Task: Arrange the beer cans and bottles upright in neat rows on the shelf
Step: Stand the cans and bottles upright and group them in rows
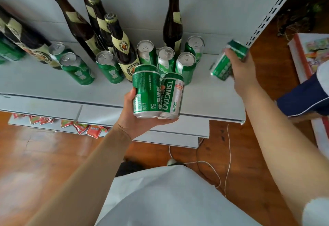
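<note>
My left hand [140,119], palm up with the forearm reaching in from lower left, cradles two upright Tsingtao cans [158,94] side by side in front of the shelf [44,83]; its thumb presses the left can's wall and its fingers curl under both bases. My right hand [240,69], arm extended from lower right, grasps two more green cans [228,60], blurred, at the shelf's right end beside the slotted upright [263,19]. On the shelf stand further green cans [185,65] and brown beer bottles [122,46], loosely grouped; one bottle [173,21] stands behind the central cans.
</note>
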